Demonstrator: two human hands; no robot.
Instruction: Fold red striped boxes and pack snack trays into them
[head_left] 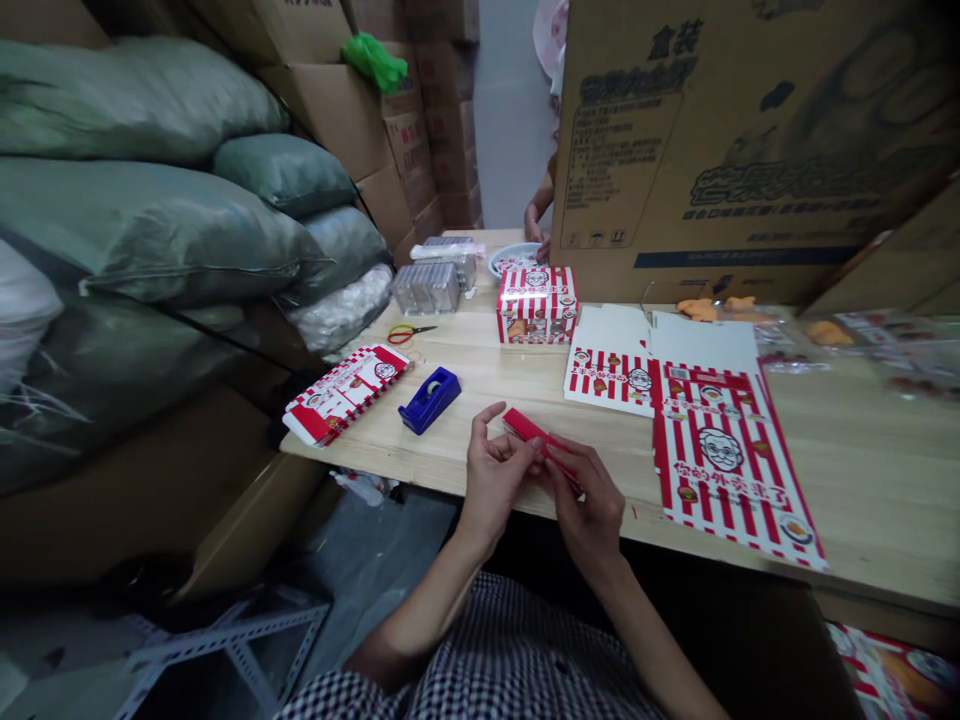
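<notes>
Left hand [495,470] and right hand [589,492] pinch the red piece [526,427], probably light, stiffish, creasable; best held by its edges.

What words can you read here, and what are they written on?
"你的外卖来了" on the flat striped sheet.
"盒装" on the big cardboard box.
Too small or blurred: other print, like on the striped box, folded stack and back cartons.
The held red piece: none I can read.
</notes>
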